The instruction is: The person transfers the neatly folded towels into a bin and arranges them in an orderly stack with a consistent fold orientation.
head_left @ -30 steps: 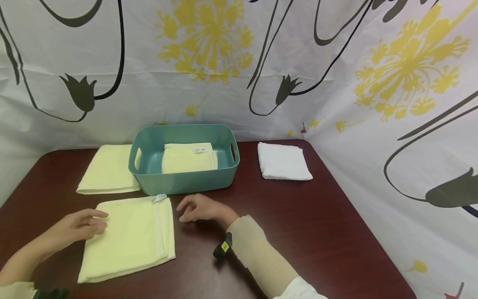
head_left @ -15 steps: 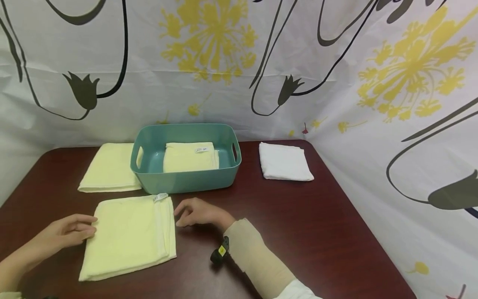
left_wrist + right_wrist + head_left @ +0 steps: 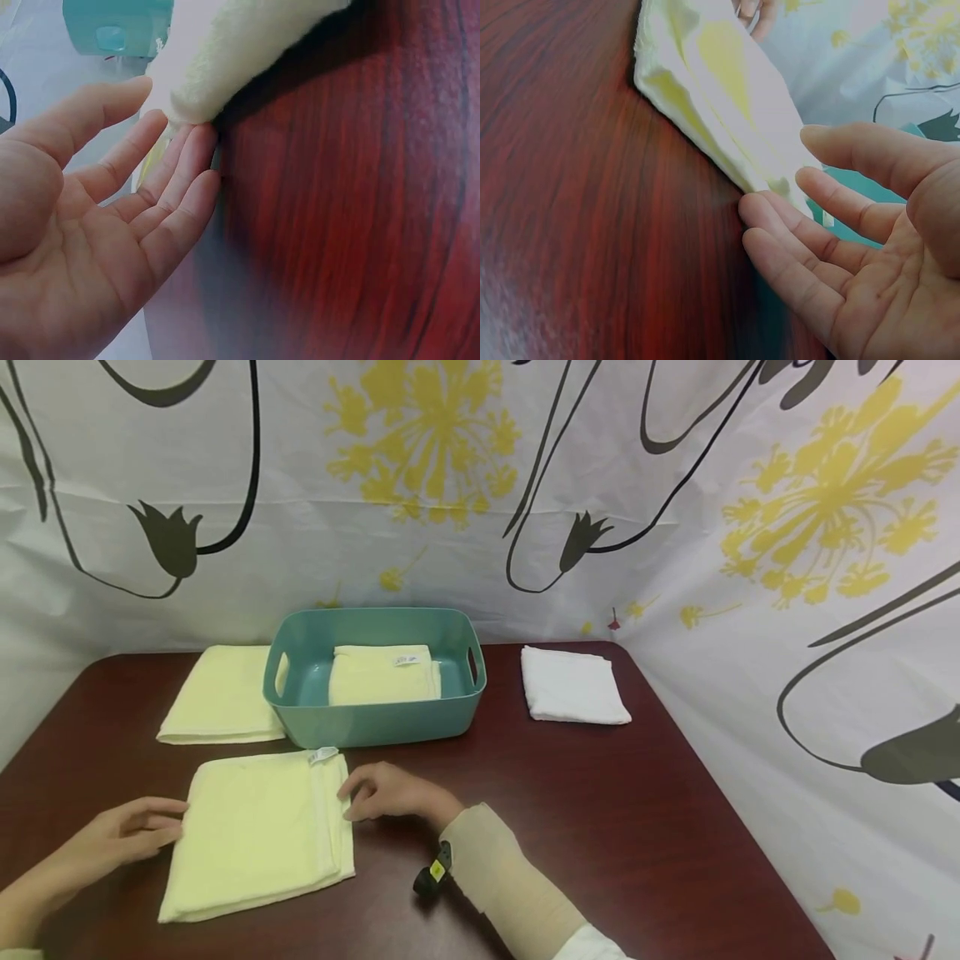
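Note:
A folded pale yellow towel (image 3: 258,835) lies flat on the dark red table, its small white tag (image 3: 323,755) at the far right corner. My left hand (image 3: 123,835) is at its left edge; in the left wrist view the fingers (image 3: 196,150) reach the towel's edge, thumb apart from them. At the right edge is my right hand (image 3: 386,792). Seen from the right wrist, its fingertips (image 3: 757,210) meet the folded side (image 3: 720,127) with the thumb held away above. Neither hand pinches the cloth.
Behind the towel stands a teal basket (image 3: 375,724) with a folded yellow towel (image 3: 382,677) inside. Another yellow towel (image 3: 221,697) lies left of the basket. A folded white towel (image 3: 573,685) is at the back right. A patterned curtain (image 3: 450,552) hangs behind the table (image 3: 600,827).
My left hand has drawn back left from over the towel to its left edge. My right hand has moved left and slightly nearer, up to the right edge. The towel stays in place.

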